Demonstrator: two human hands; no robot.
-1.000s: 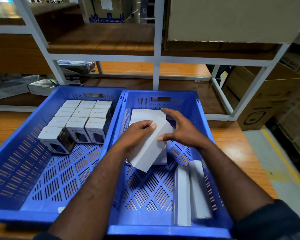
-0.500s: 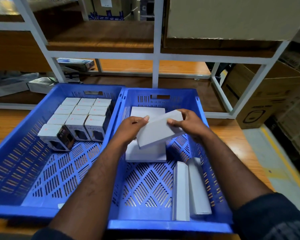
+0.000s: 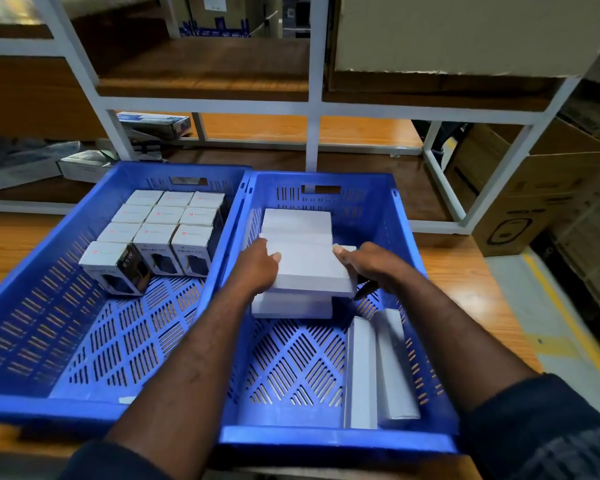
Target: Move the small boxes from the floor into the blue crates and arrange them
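Two blue crates stand side by side on a wooden surface. In the right crate (image 3: pixel 329 439) both my hands hold one flat white box (image 3: pixel 310 268) level, my left hand (image 3: pixel 258 268) on its left end and my right hand (image 3: pixel 368 266) on its right end. It rests on or just above a stack of white boxes (image 3: pixel 293 221) at the crate's far end. Two long white boxes (image 3: pixel 378 368) lie along the right wall. The left crate (image 3: pixel 32 407) holds several small printed boxes (image 3: pixel 165 223) in rows at its far end.
A white metal shelf frame (image 3: pixel 312 109) rises right behind the crates, with packets on its lower left shelf (image 3: pixel 84 164). Large cardboard cartons (image 3: pixel 541 199) stand to the right. A grey floor with a yellow line (image 3: pixel 565 317) runs along the right.
The white box was tilted and askew between my hands; it has been turned level and lowered onto the stack at the far end of the right crate.
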